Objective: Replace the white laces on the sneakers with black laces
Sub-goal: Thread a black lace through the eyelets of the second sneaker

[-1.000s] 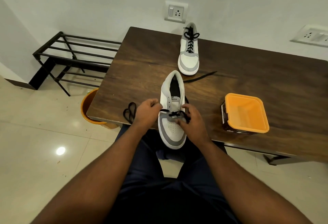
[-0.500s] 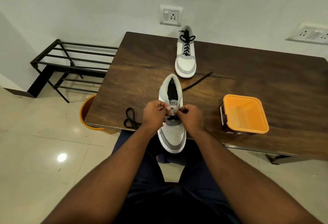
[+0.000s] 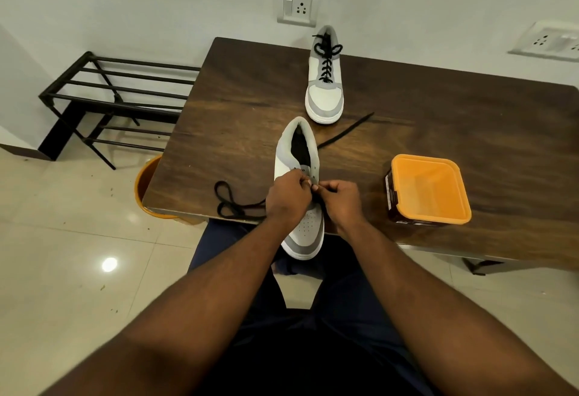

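While tongue lettering stays unreadable, left hand (image 3: 286, 196) and right hand (image 3: 341, 199) pinch the black lace (image 3: 233, 204).

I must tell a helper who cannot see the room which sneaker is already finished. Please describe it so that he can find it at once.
Start at the brown wooden table and look to its far edge, below the wall socket. The finished sneaker stands there alone, its toe pointing toward the person. Unlike the near sneaker under both hands, it has black laces tied in a bow.

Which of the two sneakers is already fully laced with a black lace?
The far sneaker near the wall: black lace crossed and tied. The near sneaker, under both hands, shows bare upper eyelets.
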`<action>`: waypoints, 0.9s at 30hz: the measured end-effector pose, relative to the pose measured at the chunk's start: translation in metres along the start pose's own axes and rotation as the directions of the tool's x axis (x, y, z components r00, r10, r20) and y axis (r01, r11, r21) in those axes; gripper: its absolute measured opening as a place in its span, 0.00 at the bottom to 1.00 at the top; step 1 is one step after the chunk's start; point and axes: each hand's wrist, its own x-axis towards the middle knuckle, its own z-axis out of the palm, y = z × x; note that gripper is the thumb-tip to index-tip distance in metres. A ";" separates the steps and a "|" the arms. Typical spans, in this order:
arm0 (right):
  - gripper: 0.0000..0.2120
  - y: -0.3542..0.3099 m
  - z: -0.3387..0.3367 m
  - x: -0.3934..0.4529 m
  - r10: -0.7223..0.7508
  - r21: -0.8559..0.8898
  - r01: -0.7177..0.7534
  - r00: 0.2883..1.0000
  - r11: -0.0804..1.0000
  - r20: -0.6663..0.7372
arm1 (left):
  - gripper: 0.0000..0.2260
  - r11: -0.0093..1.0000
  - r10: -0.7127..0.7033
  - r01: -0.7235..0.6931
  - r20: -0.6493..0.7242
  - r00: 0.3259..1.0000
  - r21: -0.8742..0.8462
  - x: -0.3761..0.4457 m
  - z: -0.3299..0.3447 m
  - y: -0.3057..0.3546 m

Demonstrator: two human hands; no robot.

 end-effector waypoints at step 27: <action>0.10 -0.041 -0.041 0.022 0.248 -0.081 -0.240 0.964 0.967 0.099 | 0.26 0.897 0.101 -0.068 -0.054 0.993 0.437 -0.014 -0.005 -0.031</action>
